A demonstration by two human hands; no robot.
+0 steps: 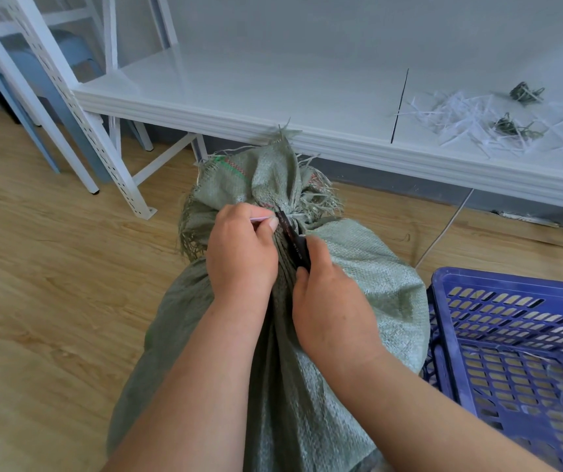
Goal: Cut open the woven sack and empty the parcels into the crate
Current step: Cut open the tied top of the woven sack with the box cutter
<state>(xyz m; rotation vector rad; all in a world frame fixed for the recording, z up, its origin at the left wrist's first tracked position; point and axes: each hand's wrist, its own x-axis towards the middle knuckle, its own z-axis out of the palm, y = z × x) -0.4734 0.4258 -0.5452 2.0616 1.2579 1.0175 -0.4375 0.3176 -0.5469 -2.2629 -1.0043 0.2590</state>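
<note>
The green woven sack's [358,274] tied neck is pinched by the left hand [239,253]; a dark knife [293,238], its handle print unreadable, is gripped by the right hand [331,308].

The woven sack [358,267] is dull grey-green with a fine basket-weave pattern, and a green and red stitched band crosses its frayed mouth at twelve o'clock. The crate [525,338] at four o'clock is deep blue with a grid of slots, the floor [52,284] is light wood-grain, and the table [273,86] is white. White shreds [460,117] and grey-green scraps [515,127] lie at two o'clock.
</note>
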